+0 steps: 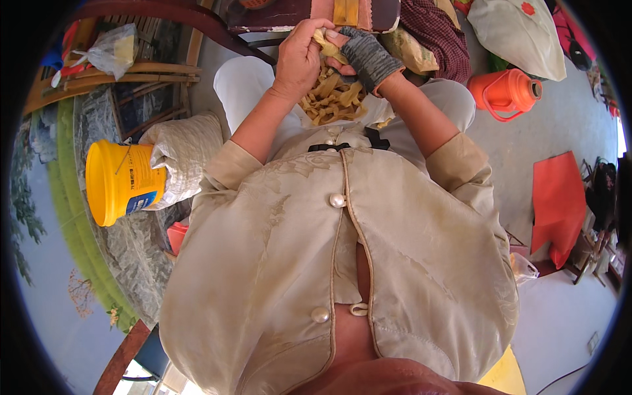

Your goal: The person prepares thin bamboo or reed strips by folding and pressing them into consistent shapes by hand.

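Note:
Pinched between my two hands is a twisted, pale yellow strip (328,45) of soft material, perhaps plant fibre. My bare left hand (298,59) grips its left end with thumb and forefinger. On the other side, my right hand (363,55) wears a grey fingerless glove and holds the strip near its fingertips. Below them, a loose heap of similar yellow-brown strips (333,101) lies in my lap on pale material, between my white-clad knees. Just beyond my hands is a dark red wooden surface (276,19) with a chipped edge, bearing a pink zigzag-edged piece (322,10) and a yellow-brown strip (345,12).
Left stand a yellow bucket (111,182), a woven sack (190,148) and a bamboo chair (133,81) with a plastic bag (113,52). To the right are a checked cloth (439,39), an orange thermos flask (503,94), a white bag (518,34) and a red sheet (558,202).

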A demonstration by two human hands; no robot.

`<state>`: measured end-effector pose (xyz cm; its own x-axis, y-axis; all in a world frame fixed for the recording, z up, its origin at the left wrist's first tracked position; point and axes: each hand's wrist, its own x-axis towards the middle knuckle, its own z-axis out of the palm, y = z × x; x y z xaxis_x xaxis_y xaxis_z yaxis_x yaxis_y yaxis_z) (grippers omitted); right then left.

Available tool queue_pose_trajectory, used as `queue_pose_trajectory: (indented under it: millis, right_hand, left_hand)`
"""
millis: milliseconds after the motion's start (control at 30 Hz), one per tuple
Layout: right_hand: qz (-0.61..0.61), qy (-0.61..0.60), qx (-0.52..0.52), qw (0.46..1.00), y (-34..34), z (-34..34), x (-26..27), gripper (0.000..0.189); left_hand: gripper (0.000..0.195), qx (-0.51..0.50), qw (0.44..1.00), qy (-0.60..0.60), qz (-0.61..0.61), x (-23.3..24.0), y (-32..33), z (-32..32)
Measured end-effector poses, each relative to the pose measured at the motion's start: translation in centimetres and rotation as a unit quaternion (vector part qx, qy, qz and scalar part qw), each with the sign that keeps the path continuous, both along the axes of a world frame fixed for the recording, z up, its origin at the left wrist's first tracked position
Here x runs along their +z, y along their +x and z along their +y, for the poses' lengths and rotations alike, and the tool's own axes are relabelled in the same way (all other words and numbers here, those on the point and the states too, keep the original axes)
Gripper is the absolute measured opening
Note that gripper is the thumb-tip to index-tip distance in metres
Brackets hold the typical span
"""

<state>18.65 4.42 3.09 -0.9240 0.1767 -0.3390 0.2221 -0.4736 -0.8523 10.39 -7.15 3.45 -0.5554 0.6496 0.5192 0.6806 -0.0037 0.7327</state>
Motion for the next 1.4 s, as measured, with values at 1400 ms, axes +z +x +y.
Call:
queue_pose_trajectory:
  millis: [1400]
  right_hand:
    - [-0.009, 0.202, -0.035, 0.979, 0.8, 2.5, 1.0, 0.018]
  left_hand:
    - [0.038, -0.072, 0.975, -0.196, 0.074, 2.3, -0.2, -0.5]
